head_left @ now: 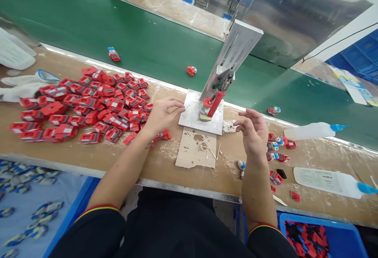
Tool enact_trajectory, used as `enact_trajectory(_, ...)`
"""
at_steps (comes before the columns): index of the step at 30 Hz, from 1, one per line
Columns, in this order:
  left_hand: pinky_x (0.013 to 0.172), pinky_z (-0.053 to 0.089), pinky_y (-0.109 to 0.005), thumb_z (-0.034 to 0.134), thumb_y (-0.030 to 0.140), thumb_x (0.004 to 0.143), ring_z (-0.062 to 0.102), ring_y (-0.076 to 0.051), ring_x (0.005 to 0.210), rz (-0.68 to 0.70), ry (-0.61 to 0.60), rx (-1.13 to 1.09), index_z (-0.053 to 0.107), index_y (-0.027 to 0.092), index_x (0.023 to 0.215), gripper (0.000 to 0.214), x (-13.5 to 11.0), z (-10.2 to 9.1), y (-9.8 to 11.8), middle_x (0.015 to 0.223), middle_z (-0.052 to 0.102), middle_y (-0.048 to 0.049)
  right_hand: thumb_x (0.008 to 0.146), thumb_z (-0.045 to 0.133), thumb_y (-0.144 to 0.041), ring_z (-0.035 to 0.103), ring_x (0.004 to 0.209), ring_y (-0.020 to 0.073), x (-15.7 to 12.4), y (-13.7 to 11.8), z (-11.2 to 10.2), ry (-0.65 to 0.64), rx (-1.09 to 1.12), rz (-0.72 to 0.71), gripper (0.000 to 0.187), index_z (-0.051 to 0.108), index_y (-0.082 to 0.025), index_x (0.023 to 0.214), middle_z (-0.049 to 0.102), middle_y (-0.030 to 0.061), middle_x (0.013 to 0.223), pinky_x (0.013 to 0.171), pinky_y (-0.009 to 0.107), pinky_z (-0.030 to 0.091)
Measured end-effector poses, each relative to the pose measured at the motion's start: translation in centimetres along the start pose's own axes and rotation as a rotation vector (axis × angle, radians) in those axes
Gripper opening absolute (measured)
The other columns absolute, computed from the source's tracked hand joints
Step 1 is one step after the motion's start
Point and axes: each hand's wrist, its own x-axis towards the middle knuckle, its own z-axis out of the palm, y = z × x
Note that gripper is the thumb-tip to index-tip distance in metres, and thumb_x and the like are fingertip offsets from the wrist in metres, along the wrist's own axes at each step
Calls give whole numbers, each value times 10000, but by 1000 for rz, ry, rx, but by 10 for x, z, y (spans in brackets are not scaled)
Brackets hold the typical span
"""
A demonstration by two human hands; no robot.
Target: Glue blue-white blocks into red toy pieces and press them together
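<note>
Between my hands stands a toggle clamp with a red handle [216, 103], fixed to an upright slotted metal plate [236, 43] on a flat metal base [189, 120]. Its lower end is over a small pale fixture [205, 114] with a red part at the top. My left hand [165, 115] hovers at the base's left edge, thumb and fingers slightly apart with nothing seen in them. To the right of the base, my right hand [253, 134] is raised, its fingers loosely bent and spread, holding nothing visible. A heap of red toy vehicle pieces [103, 102] lies left of my left hand.
Cardboard [191, 151] with cotton swabs [211, 151] lies before the base. A green conveyor belt [147, 45] carries a few toy pieces. White squeeze bottles [327, 181] and assembled pieces lie right. Blue bins [339, 226] stand below the bench; white gloves [26, 86] rest far left.
</note>
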Motion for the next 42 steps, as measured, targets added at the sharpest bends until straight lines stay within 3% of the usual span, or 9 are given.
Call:
enact_trajectory(6, 921, 661, -403, 811, 394, 878, 790, -251, 902, 26, 99, 173, 845, 301, 803, 124, -52, -54, -6, 957, 846, -22, 952, 797, -473, 752, 721, 153, -19, 3, -9, 4, -95, -39, 276, 741, -260, 1118, 786, 56, 1032, 571, 280, 566)
enact_trajectory(8, 963, 650, -448, 793, 405, 897, 793, -283, 949, 46, 20, 197, 854, 321, 835, 121, -66, -63, -10, 933, 845, -28, 950, 800, -484, 742, 708, 164, -25, 9, -11, -64, -143, -37, 274, 750, -262, 1103, 796, 51, 975, 560, 290, 558)
enact_trajectory(15, 1186, 445, -626, 709, 373, 897, 636, -421, 1389, -7, -331, 450, 779, 283, 1315, 433, -86, -41, -17, 1389, 777, -152, 964, 787, -494, 666, 681, 170, -36, 17, -17, -523, -491, -79, 301, 774, -241, 1127, 776, 44, 886, 624, 315, 544)
enact_trajectory(20, 1197, 404, -655, 737, 368, 887, 697, -414, 1232, 10, -316, 459, 800, 313, 1009, 147, -84, -28, -24, 1083, 827, -113, 1001, 758, -417, 684, 717, 183, -42, 20, -11, -734, -562, -124, 190, 791, -237, 1052, 788, 56, 884, 697, 315, 544)
enact_trajectory(24, 1117, 546, -571, 836, 363, 836, 755, -341, 1095, -30, -144, 221, 816, 324, 1074, 242, -85, -26, -14, 1163, 816, -77, 1071, 646, -329, 731, 813, 204, -47, 29, 4, -713, -532, -173, 200, 810, -264, 978, 806, 62, 907, 736, 323, 561)
enact_trajectory(27, 904, 670, -431, 853, 410, 842, 787, -273, 1031, -199, 40, -295, 792, 323, 1139, 315, -83, -12, 0, 1181, 812, -52, 1082, 632, -348, 743, 875, 226, -52, 34, 17, -644, -494, -223, 227, 823, -296, 973, 828, 62, 943, 772, 355, 590)
enact_trajectory(31, 811, 696, -397, 686, 470, 954, 817, -263, 1026, -488, 5, -792, 780, 303, 1132, 262, -66, 18, 9, 1258, 810, -76, 1079, 633, -311, 730, 862, 235, -57, 39, 29, -601, -496, -283, 204, 818, -301, 993, 842, 53, 931, 796, 386, 599)
enact_trajectory(35, 838, 695, -378, 800, 511, 883, 822, -272, 1071, -518, -60, -813, 755, 272, 1158, 367, -51, 38, 3, 1268, 805, -93, 1061, 649, -295, 711, 829, 236, -56, 40, 32, -613, -503, -246, 172, 797, -290, 974, 841, 45, 883, 791, 394, 592)
enact_trajectory(42, 665, 637, -303, 769, 751, 879, 785, -182, 786, -556, -34, -878, 643, 261, 922, 508, -62, 43, -9, 855, 778, -7, 992, 735, -273, 686, 726, 192, -49, 29, 18, -504, -380, -172, 121, 760, -279, 874, 805, 24, 813, 687, 351, 565)
